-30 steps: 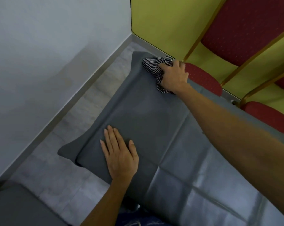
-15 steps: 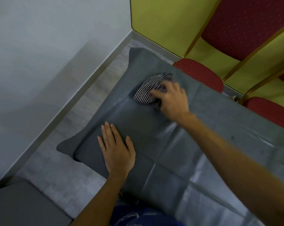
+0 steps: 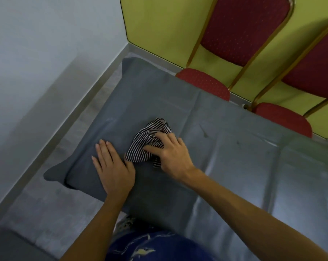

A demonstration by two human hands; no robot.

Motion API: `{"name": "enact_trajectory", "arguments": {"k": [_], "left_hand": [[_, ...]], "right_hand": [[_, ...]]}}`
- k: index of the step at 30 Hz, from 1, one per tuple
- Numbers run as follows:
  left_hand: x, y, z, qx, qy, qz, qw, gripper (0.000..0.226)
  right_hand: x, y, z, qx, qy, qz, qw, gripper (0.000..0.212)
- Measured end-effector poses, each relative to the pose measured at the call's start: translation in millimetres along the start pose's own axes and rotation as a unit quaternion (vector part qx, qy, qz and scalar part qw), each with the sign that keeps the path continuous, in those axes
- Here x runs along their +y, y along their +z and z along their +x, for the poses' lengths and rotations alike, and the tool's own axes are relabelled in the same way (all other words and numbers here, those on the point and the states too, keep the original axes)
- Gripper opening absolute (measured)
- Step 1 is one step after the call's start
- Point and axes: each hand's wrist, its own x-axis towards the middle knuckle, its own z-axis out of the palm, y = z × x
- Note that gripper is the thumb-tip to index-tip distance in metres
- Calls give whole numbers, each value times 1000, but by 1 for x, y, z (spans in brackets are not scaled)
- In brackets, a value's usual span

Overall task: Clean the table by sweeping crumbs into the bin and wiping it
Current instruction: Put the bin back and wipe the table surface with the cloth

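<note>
A grey cloth covers the table [image 3: 234, 166]. A crumpled black-and-white striped rag [image 3: 146, 142] lies on it near the left end. My right hand [image 3: 172, 151] grips the rag, fingers curled into its folds, pressing it on the cloth. My left hand [image 3: 112, 166] lies flat on the table just left of the rag, fingers straight, its thumb side touching the rag's edge. A few small dark specks [image 3: 204, 133] sit on the cloth to the right of the rag. No bin is in view.
Two red padded chairs [image 3: 204, 83] with gold frames stand against the yellow-green wall behind the table. A grey wall and tiled floor [image 3: 46, 210] run along the left. The cloth's corners hang over the table's left end.
My right hand has dragged the striped rag from the far left corner toward me, until it lies beside my left hand. The left hand has stayed flat in place.
</note>
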Motion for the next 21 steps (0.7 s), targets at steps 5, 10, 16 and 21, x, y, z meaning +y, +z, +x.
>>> {"name": "enact_trajectory", "arguments": {"k": [5, 10, 16, 21], "left_hand": [[0, 2, 0, 1, 3, -15, 1000, 71], [18, -5, -3, -44, -11, -45, 998, 70], [104, 8, -60, -75, 165, -62, 982, 64], [94, 21, -71, -94, 232, -7, 968, 50]], "right_hand": [[110, -28, 7, 33, 117, -54, 991, 57], [192, -65, 19, 89, 366, -20, 926, 53], [92, -44, -12, 92, 162, 23, 982, 51], [69, -17, -60, 18, 63, -17, 998, 58]]}}
